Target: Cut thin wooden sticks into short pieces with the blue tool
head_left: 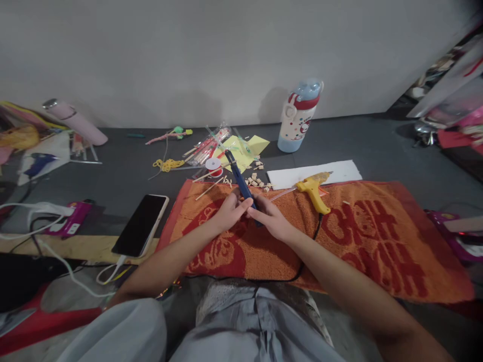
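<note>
A dark blue box cutter (240, 178) is held between both hands over the orange towel, its black end pointing away from me. My left hand (233, 211) grips its near part from the left, thumb on top. My right hand (272, 217) closes on the same part from the right, and the two thumbs almost meet. Just beyond lie several small cut wood pieces (255, 181), thin wooden sticks (209, 189) and a red thread spool (214, 167). A yellow glue gun (314, 191) rests right of my hands, partly on a white board (349, 171).
Under my hands spreads an orange towel (279, 256). A phone (140, 226) is at the left, near a purple power strip (71, 218). Yellow paper (258, 145), yellow string (168, 165) and a cartoon bottle (298, 120) stand or lie further back. A pink flask (81, 123) leans at far left.
</note>
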Available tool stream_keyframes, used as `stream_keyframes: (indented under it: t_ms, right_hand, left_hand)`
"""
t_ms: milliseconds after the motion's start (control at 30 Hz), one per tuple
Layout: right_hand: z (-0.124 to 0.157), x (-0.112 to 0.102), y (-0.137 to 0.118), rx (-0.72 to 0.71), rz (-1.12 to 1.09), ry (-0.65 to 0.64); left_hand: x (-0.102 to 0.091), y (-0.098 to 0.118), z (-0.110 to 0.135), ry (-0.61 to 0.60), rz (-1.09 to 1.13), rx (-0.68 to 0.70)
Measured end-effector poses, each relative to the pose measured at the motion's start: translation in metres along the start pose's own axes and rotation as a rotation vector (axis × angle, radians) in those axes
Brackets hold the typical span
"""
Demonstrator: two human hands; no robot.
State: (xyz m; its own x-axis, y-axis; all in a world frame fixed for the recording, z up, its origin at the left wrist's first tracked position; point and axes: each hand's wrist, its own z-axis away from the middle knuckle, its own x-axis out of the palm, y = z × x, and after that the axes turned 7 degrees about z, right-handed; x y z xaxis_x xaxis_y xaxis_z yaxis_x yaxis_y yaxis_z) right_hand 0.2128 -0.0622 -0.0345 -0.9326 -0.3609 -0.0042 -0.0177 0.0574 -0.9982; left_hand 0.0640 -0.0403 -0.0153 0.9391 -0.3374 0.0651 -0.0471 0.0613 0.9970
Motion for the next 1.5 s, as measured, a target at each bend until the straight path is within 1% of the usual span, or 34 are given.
stream_keyframes:
  t_ms: [167,333,500,767,867,1000,1067,1100,1200,1267,1300,1400,1433,1500]
  right_hand:
    - [-0.001,0.0,-0.001,0.043,-0.131,-0.012]
    - [-0.002,0.0,-0.004,0.076,-0.2,-0.03]
    - [-0.002,-0.001,-0.005,0.105,-0.176,-0.061]
    - [-0.001,-0.004,-0.003,0.101,-0.111,-0.073]
    - [-0.001,-0.004,-0.004,0.094,-0.096,-0.083]
    - [-0.001,-0.004,-0.007,0.069,-0.076,-0.085]
    - [-0.001,-0.004,-0.008,0.069,-0.063,-0.072]
    - [0.0,-0.004,-0.008,0.073,-0.058,-0.065]
    - [0.0,-0.004,-0.008,0.085,-0.034,-0.042]
    - [0.001,-0.005,-0.008,0.089,-0.002,-0.028]
    - [0.002,-0.005,-0.008,0.089,0.02,-0.022]
    - [0.003,-0.005,-0.007,0.062,0.087,-0.004]
    - [0.003,-0.005,-0.007,0.05,0.107,0.001]
    - [0.004,-0.005,-0.006,0.033,0.136,-0.005]
  left_hand:
    - [-0.001,0.001,0.001,-0.006,-0.011,-0.006]
    - [0.0,0.0,0.002,0.01,0.034,0.019]
    - [0.001,0.001,0.003,0.013,0.088,0.013]
    - [0.0,0.006,0.005,0.0,0.169,-0.008]
    - [-0.002,0.006,0.004,-0.006,0.141,-0.002]
    - [-0.006,0.007,0.001,-0.058,-0.021,0.028]
    - [-0.011,0.01,-0.001,-0.056,-0.136,0.068]
    - [-0.014,0.011,-0.001,-0.028,-0.209,0.095]
    - [-0.026,0.018,0.0,0.131,-0.518,0.217]
    - [-0.034,0.022,0.0,0.242,-0.735,0.362]
    - [-0.038,0.024,0.0,0.309,-0.821,0.458]
    - [-0.047,0.029,-0.002,0.466,-0.979,0.715]
    - [-0.05,0.03,-0.003,0.494,-1.009,0.763]
    - [-0.054,0.031,-0.006,0.504,-1.055,0.785]
